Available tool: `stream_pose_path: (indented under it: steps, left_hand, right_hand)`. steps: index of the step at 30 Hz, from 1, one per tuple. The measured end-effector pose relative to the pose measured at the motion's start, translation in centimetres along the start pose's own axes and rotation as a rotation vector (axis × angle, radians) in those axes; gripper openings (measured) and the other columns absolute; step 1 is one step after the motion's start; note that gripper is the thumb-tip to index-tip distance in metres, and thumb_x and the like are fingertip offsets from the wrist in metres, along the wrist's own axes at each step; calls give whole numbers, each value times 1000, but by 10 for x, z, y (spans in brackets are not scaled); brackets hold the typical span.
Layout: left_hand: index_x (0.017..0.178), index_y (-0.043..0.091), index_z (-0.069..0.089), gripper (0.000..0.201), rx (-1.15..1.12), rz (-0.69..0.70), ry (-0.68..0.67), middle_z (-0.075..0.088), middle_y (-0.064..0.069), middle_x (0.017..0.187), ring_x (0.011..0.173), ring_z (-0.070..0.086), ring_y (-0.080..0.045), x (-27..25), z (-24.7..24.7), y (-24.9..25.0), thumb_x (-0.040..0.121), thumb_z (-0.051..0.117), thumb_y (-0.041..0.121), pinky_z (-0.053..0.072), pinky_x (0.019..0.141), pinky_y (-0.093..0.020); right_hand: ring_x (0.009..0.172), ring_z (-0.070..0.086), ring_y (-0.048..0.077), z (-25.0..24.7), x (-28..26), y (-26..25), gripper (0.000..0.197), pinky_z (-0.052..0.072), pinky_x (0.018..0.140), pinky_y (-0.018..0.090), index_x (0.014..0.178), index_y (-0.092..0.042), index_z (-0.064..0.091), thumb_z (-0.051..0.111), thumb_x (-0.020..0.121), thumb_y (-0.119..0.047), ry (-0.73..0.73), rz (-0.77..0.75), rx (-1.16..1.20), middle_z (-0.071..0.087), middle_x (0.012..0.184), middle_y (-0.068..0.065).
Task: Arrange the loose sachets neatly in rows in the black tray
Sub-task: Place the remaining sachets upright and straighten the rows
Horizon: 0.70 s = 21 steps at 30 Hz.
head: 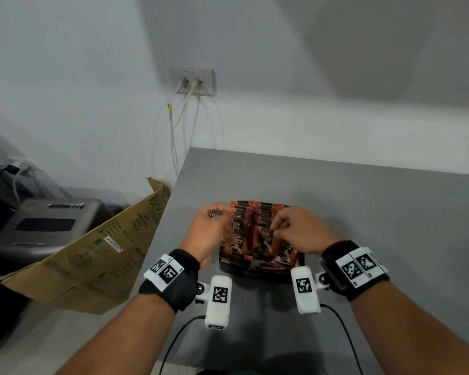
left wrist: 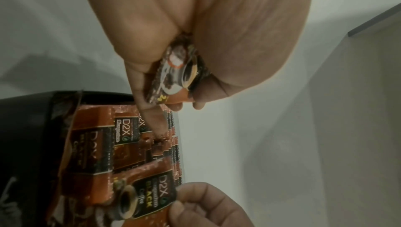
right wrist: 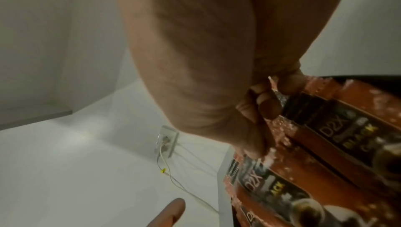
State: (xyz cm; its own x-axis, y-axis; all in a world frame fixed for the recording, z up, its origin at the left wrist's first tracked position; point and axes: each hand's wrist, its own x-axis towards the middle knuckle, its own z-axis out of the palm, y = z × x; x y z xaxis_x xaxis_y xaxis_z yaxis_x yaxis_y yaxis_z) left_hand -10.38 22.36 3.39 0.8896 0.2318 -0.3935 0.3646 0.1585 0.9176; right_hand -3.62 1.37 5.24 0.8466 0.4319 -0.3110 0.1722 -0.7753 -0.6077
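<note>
Black plastic tray [head: 257, 274] sits near the front-left corner of the grey bench [head: 363, 212], packed w/ glossy orange-brown "D2X" coffee sachets [head: 260, 212] in two rows running front to back. Sachets stand on end, printed faces toward the person, long axes roughly upright. Left hand [head: 210, 234] over tray's left side, fingers curled round a small bunch of sachets [left wrist: 173, 76], forefinger touching the left row. Right hand [head: 299, 230] pinches the top edge of the front sachet [left wrist: 143, 196] in the right row
</note>
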Motion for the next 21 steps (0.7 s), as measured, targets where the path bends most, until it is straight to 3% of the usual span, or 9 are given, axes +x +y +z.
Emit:
stream_pose_path:
  steps: [2, 4, 8, 11, 14, 18, 21]
  left_hand:
    - [106, 8, 69, 39, 18, 9, -4, 66, -30, 106, 77, 57, -30, 0, 2, -1, 77, 47, -8, 58, 69, -44]
    - [105, 10, 69, 39, 53, 29, 2, 68, -23, 102, 72, 58, -27, -2, 4, 0, 76, 50, -7, 55, 68, -41]
    - [107, 12, 67, 34, 116, 71, -4, 73, -17, 99, 73, 63, -25, -3, 4, -2, 80, 59, -6, 55, 73, -44]
    - [106, 11, 66, 30, 166, 96, -2, 74, -12, 93, 73, 67, -22, -3, 4, -6, 81, 67, -5, 57, 73, -40]
    - [104, 12, 65, 31, 218, 124, -2, 74, -8, 91, 79, 71, -23, -3, 5, -8, 79, 74, -4, 60, 76, -42]
    - [91, 15, 68, 18, 220, 153, -37, 75, -4, 81, 75, 71, -19, -7, 12, -3, 85, 67, -2, 58, 71, -40]
    - [92, 13, 68, 22, 270, 189, -70, 74, -15, 87, 72, 68, -24, -7, 24, -1, 72, 70, 5, 56, 70, -44]
  right_hand:
    - [73, 64, 6, 7, 2, 1, 12, 47, 61, 17, 91, -23, 68, 63, 95, -13, -38, 4, -22, 68, 87, -9]
    - [78, 61, 4, 15, 6, 3, 13, 46, 63, 15, 94, -23, 68, 62, 96, -12, -35, -10, -79, 67, 97, -9]
    - [96, 62, 12, 29, 14, 7, 17, 52, 82, 25, 98, -23, 69, 59, 96, -10, 39, -36, -202, 65, 112, -4]
    - [97, 62, 17, 34, 14, 9, 17, 54, 84, 30, 102, -23, 68, 59, 95, -11, 65, -44, -249, 66, 113, -2]
    - [101, 59, 15, 36, 14, 9, 14, 50, 85, 26, 103, -21, 68, 62, 93, -12, 86, -70, -274, 63, 115, -3]
    - [91, 59, 3, 22, 7, -2, 9, 43, 74, 16, 102, -25, 68, 65, 94, -23, 156, -99, -24, 64, 103, -11]
    - [93, 65, 0, 5, -5, -19, 15, 47, 80, 16, 108, -29, 72, 68, 93, -30, 80, -136, 254, 71, 101, -14]
